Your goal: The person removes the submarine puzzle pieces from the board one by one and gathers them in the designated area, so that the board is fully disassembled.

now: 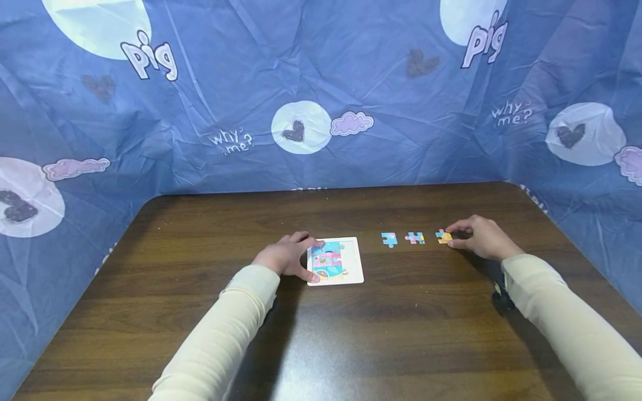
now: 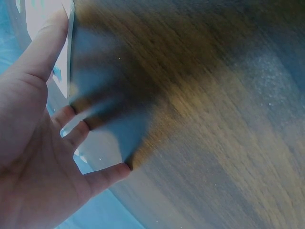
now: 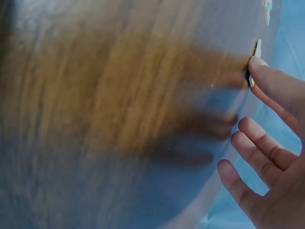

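Note:
A square white puzzle tray (image 1: 355,262) lies on the table, its left part filled with joined pieces (image 1: 327,258) in blue and pink. My left hand (image 1: 288,255) is at the tray's left side, the thumb resting on its lower left corner and the index finger on its upper left. The other fingers are stretched out over the tabletop in the left wrist view. On the right, my right hand (image 1: 482,236) pinches a yellow-orange puzzle piece (image 1: 443,236) between thumb and index finger, low at the table surface. Its remaining fingers are spread in the right wrist view.
Two loose puzzle pieces lie between tray and right hand: a blue one (image 1: 389,239) and a pink-and-blue one (image 1: 415,238). Under everything is a dark brown wooden table (image 1: 381,334). Blue printed cloth (image 1: 391,150) hangs behind the table and at both sides.

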`<state>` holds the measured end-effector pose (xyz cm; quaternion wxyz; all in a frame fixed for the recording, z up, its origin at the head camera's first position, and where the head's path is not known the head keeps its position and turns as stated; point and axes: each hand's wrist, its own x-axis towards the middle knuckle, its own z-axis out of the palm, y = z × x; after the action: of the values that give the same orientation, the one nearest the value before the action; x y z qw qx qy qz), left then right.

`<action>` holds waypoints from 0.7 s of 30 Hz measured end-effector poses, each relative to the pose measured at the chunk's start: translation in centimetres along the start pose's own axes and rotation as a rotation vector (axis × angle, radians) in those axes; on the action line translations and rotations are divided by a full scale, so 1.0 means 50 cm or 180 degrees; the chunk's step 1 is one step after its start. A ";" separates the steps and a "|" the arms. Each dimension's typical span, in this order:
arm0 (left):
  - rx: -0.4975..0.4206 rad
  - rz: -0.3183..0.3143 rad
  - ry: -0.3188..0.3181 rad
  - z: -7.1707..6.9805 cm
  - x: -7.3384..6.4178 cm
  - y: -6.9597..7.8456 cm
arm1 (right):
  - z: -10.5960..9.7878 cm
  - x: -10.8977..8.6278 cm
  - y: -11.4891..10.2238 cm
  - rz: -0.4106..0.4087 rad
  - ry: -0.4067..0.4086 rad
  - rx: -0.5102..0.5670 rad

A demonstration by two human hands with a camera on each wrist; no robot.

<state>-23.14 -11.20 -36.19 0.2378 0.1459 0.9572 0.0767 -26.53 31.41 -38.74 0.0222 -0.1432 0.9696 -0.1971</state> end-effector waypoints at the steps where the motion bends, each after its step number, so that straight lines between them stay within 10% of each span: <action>1: -0.0004 -0.0009 -0.0005 0.000 0.000 0.000 | 0.000 0.000 0.000 -0.0002 -0.0011 -0.0011; 21: -0.0051 0.0135 0.0071 0.003 0.000 -0.005 | -0.011 -0.008 -0.004 0.0101 0.0068 0.0184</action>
<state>-23.16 -11.40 -36.36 0.2266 0.1634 0.9559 0.0910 -26.14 31.59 -38.15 0.0191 -0.1251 0.9658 -0.2262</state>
